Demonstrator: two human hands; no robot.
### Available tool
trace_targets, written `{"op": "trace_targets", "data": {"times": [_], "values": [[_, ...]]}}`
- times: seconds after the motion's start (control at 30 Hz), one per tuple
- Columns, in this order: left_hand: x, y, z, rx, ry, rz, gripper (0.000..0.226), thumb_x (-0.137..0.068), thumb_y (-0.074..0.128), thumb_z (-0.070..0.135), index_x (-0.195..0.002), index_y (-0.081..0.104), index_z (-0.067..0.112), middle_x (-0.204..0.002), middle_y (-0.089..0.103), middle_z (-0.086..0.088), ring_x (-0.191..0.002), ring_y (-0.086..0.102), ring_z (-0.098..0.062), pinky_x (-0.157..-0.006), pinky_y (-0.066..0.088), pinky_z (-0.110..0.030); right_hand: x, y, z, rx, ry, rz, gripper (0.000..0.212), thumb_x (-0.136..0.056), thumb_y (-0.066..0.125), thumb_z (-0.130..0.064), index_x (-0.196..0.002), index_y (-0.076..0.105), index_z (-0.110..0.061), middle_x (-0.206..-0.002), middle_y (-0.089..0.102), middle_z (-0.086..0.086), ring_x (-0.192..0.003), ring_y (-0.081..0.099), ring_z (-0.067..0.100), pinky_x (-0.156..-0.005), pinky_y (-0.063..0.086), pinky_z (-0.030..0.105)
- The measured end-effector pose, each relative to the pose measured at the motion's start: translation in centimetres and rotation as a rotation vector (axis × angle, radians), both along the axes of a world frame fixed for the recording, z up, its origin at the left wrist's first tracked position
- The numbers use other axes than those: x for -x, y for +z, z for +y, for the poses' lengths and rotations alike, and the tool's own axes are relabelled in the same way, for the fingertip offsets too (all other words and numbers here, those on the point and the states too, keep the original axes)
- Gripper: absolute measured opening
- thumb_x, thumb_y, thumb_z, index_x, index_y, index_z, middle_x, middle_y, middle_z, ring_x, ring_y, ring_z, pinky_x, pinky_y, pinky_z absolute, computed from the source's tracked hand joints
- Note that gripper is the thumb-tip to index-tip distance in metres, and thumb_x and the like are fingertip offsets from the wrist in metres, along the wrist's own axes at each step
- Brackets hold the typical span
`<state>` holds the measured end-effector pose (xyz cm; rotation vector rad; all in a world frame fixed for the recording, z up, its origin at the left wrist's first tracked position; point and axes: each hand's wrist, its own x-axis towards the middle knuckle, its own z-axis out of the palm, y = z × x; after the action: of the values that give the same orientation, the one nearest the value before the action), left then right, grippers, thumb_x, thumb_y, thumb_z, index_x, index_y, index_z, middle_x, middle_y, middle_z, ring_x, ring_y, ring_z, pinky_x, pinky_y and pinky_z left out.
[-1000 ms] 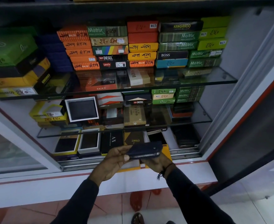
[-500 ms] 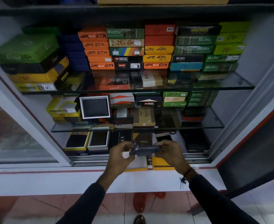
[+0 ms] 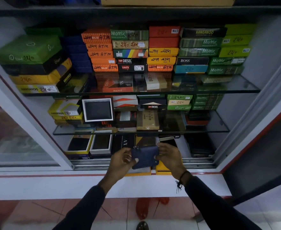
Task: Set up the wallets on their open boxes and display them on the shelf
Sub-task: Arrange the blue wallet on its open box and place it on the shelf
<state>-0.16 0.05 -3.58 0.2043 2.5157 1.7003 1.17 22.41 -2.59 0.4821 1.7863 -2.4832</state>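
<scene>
i see dark blue wallet (image 3: 144,157) held flat-on between both hands, just in front of bottom shelf (image 3: 201,161) edge. left hand (image 3: 121,161) clamped on wallet's left edge, thumb on its face. right hand (image 3: 169,155) pinches its right edge. yellow open box (image 3: 161,169) directly under wallet.

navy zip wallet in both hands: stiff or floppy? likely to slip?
Probably semi-stiff: the navy wallet holds a flat slab shape though the left hand and right hand pinch only its edges. Likely light, since fingertips alone carry it. Its surface looks matte, so slipping seems unlikely, though texture is too dim to confirm.
</scene>
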Motion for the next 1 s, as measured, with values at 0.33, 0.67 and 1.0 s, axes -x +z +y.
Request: {"op": "trace_targets", "data": {"times": [0.33,0.67,1.0], "values": [[1.8,-2.7,0.1,0.274,0.279,-0.225,0.011,-0.072,0.085,0.007,-0.069,0.076,0.010,-0.070,0.073,-0.004,-0.076,0.069,-0.022,-0.071,0.052,-0.028,2.8,-4.0,-5.0,-1.046,0.127,-0.216,0.012,-0.072,0.080,-0.013,-0.083,0.077,-0.013,-0.089,0.076,0.002,-0.087,0.070,0.016,-0.069,0.054,0.024],[2.5,-4.9,-0.8,0.507,0.155,-0.278,0.017,-0.089,0.066,0.023,-0.084,0.075,0.010,-0.079,0.066,-0.001,-0.074,0.059,-0.017,-0.054,0.035,-0.019,2.5,-4.9,-7.0,-1.200,0.202,-0.296,0.026,-0.079,0.074,-0.019,-0.103,0.067,-0.011,-0.101,0.072,0.008,-0.093,0.069,0.023,-0.072,0.059,0.029],[0.1,-2.1,-1.6,0.263,0.313,-0.012,0.010,-0.082,0.078,0.023,-0.086,0.076,0.014,-0.082,0.073,0.000,-0.077,0.069,-0.020,-0.059,0.047,-0.021,1.4,-0.3,-6.1,-0.648,-0.199,-0.276,0.018,-0.069,0.085,-0.018,-0.063,0.070,-0.025,-0.073,0.069,-0.004,-0.078,0.068,0.017,-0.076,0.058,0.031]]}}
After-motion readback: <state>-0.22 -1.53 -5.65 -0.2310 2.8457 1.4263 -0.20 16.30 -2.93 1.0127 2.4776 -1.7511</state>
